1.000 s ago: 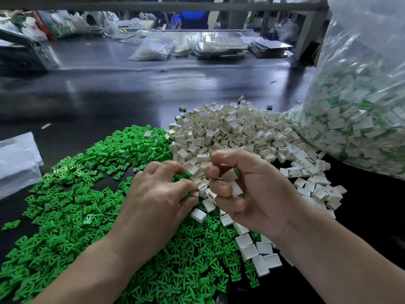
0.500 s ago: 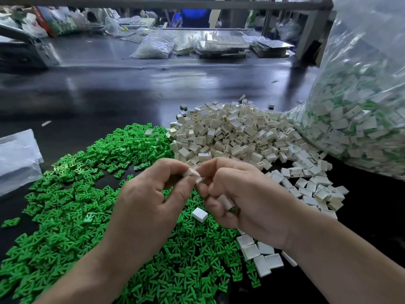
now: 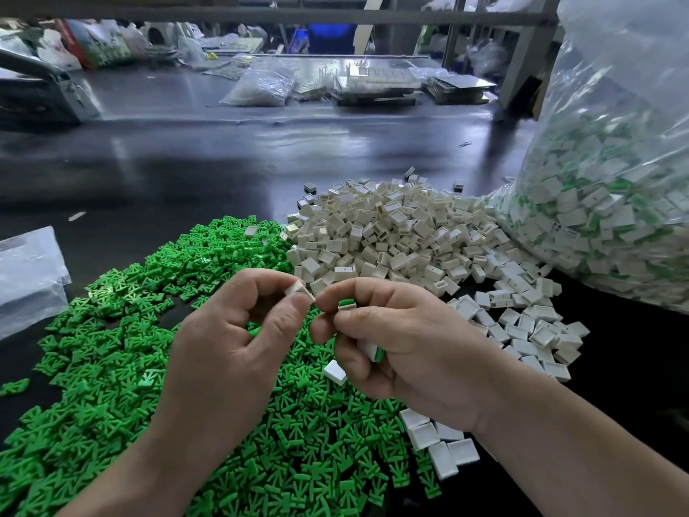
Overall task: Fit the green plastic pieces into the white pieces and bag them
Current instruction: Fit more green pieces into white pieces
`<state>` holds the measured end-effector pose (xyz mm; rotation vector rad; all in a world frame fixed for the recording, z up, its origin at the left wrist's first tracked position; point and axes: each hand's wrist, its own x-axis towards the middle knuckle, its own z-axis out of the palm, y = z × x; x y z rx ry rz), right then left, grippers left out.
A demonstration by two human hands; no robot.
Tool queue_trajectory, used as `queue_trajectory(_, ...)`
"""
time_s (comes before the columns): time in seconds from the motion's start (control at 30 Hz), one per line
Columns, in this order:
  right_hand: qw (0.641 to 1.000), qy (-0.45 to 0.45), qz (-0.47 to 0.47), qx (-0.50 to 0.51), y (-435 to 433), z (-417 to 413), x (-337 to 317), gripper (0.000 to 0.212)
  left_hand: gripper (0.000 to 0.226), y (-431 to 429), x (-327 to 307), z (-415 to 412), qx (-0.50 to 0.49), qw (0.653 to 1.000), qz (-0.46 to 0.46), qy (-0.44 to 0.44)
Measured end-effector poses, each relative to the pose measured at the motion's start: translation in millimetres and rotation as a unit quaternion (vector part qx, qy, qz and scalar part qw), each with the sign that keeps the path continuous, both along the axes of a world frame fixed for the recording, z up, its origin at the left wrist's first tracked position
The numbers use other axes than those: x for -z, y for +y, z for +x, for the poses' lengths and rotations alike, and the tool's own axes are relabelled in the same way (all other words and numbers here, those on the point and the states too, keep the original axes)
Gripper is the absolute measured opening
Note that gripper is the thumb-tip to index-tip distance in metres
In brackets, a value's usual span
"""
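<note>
My left hand pinches a small white piece between thumb and forefinger. My right hand pinches a green piece at its fingertips, a short gap to the right of the white one. More white and green pieces are tucked under its curled fingers. Below both hands spreads a heap of green pieces. Behind them lies a heap of white pieces. A big clear bag of fitted white-and-green pieces stands at the right.
The pieces lie on a dark worktable. A flat clear plastic bag lies at the left edge. Bags of parts and trays sit at the table's far side. A loose white piece rests on the green heap.
Both hands rose off the heaps and came together. The left hand took a white piece; the two hands have now drawn slightly apart, and a green piece shows at the right fingertips.
</note>
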<state>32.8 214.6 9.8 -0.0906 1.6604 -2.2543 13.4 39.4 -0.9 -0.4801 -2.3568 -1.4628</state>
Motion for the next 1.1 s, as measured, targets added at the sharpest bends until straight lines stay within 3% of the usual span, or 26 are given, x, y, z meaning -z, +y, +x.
queue_trajectory(0.23, 0.996, -0.045, -0.068, -0.019, -0.1, -0.3, -0.9, 0.013, 0.011, 1.6, -3.2, 3.0, 0.028, 0.999, -0.005, 0.02)
queue_trajectory(0.4, 1.0, -0.02, 0.006, 0.002, -2.9, 1.9, 0.6, 0.026, 0.015, 3.1, -4.0, 2.1, 0.056, 0.993, -0.075, 0.067)
queue_trajectory(0.53, 0.999, -0.01, 0.025, 0.04, -3.3, 1.4, 1.0, 0.006, 0.021, 2.5, -4.0, 3.1, 0.083, 0.995, -0.023, 0.043)
queue_trajectory(0.6, 0.998, -0.019, 0.011, 0.062, -1.0, -1.2, -0.1, 0.012, 0.023, -0.9, -5.5, 3.2, 0.091, 0.995, -0.014, 0.037)
queue_trajectory(0.73, 0.995, -0.031, -0.032, 0.091, 4.2, -4.3, 0.1, 0.018, 0.036, -18.6, -4.0, -12.9, -0.003, 0.983, -0.18, 0.044)
queue_trajectory(0.87, 0.995, -0.042, -0.036, 0.087, 6.5, -4.6, 0.3, 0.014, 0.067, -29.8, 6.1, -26.1, -0.045, 0.907, -0.417, -0.029)
queue_trajectory(0.93, 0.996, -0.042, -0.014, 0.077, 5.8, -3.9, 0.0, 0.007, 0.06, -25.8, 8.8, -26.0, -0.036, 0.897, -0.441, -0.02)
queue_trajectory(1.1, 0.995, -0.044, 0.007, 0.085, 5.5, -2.9, 0.8, 0.009, 0.031, -19.2, 9.0, -24.8, -0.017, 0.922, -0.386, 0.034)
